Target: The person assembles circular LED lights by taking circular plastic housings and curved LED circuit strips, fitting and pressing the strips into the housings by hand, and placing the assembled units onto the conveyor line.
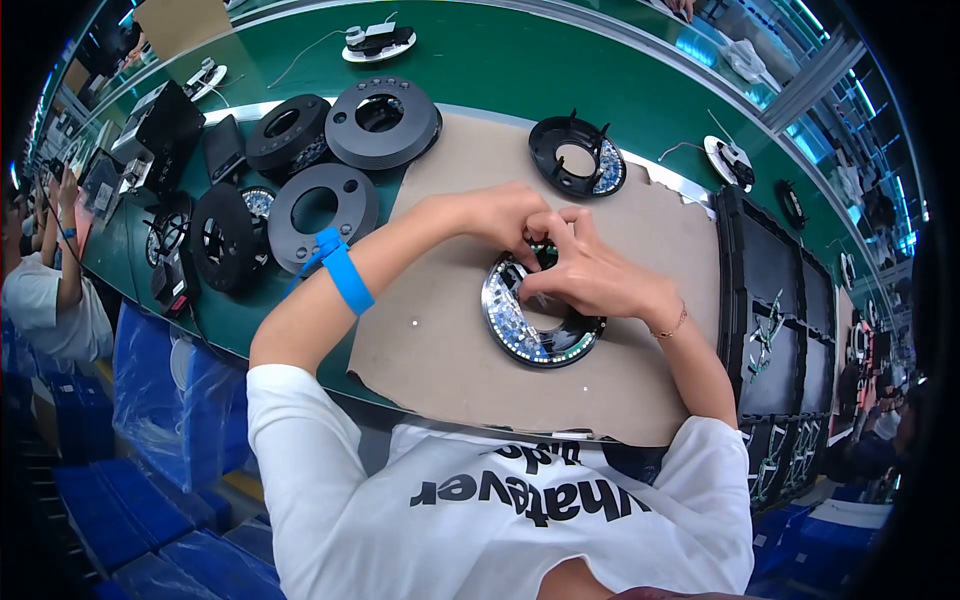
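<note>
A black ring-shaped housing with a blue-and-white circuit board and small lights along its rim (512, 325) lies on a brown cardboard sheet (430, 350) in front of me. Over its far side, my left hand (508, 218) has its fingers bent down and closed at the inner edge. My right hand (602, 275) reaches in from the right, its thumb and fingers curled toward the same spot. The two hands meet there and cover that part of the ring. Whatever small part sits between the fingertips is hidden.
Farther off on the cardboard lies another black ring with upright prongs (572, 160). Grey round covers (383, 122) and black rings (225, 235) crowd the left side of the green table (480, 85). Black compartment trays (775, 265) with wires stand along the right.
</note>
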`<state>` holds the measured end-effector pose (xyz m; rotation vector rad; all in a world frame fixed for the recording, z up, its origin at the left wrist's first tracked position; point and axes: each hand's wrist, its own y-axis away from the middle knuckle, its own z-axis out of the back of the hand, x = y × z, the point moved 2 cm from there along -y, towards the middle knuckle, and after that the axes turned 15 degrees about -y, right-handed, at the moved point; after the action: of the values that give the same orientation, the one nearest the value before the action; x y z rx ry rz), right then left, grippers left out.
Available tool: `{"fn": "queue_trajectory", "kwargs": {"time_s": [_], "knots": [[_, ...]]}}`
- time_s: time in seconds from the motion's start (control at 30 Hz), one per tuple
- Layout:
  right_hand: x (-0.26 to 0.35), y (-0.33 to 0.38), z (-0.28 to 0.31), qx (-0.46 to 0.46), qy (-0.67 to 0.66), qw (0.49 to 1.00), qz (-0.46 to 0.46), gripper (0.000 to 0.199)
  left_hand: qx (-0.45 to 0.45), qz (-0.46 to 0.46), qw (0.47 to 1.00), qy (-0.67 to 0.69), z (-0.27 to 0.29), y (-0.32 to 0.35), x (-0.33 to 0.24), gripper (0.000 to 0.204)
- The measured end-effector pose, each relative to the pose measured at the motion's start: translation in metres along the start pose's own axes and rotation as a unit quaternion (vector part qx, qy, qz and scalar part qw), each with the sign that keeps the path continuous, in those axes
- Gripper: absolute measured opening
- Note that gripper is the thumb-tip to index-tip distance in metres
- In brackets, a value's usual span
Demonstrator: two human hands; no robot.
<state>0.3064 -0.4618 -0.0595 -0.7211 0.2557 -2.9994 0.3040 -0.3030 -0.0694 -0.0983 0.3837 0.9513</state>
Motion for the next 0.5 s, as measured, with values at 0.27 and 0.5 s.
{"fn": "queue_trajectory", "kwargs": {"time_s": [0.27, 0.5], "knots": [[-0.012, -0.003, -0.007, -0.171, -0.071, 0.978, 0.093, 0.023, -0.037, 0.006, 0.999, 0.001, 0.000, -0.004, -0.002, 0.026], [-0.008, -0.008, -0.020, -0.176, -0.129, 0.971, 0.099, 0.019, -0.055, 0.060, 0.995, 0.061, -0.001, 0.016, 0.001, 0.019]]}}
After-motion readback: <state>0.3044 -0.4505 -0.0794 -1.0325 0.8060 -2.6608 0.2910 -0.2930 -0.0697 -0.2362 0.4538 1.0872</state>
